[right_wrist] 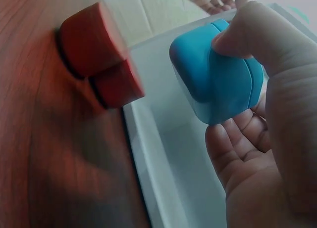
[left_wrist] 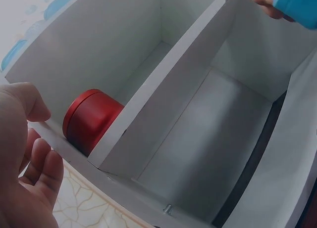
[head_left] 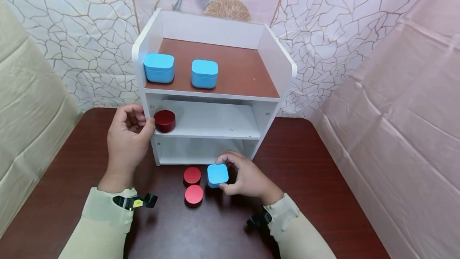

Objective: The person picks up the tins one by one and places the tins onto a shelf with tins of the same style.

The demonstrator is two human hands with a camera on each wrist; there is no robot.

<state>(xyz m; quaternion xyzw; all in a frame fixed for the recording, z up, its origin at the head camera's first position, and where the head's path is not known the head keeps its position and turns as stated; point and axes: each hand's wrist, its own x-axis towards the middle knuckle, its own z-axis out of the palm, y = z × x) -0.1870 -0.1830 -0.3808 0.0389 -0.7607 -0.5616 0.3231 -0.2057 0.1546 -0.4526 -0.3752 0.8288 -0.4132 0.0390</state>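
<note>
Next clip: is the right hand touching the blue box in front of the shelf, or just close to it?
Touching. The right wrist view shows it: the right hand has its thumb pressed on the side of the blue box.

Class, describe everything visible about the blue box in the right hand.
The blue box is rounded-square and matte; plastic or painted metal, unclear. A seam sets off its closed lid. Roughly upright, seemingly lifted, it is right of two round red tins, before the shelf unit. The right hand's grip pinches its sides.
</note>
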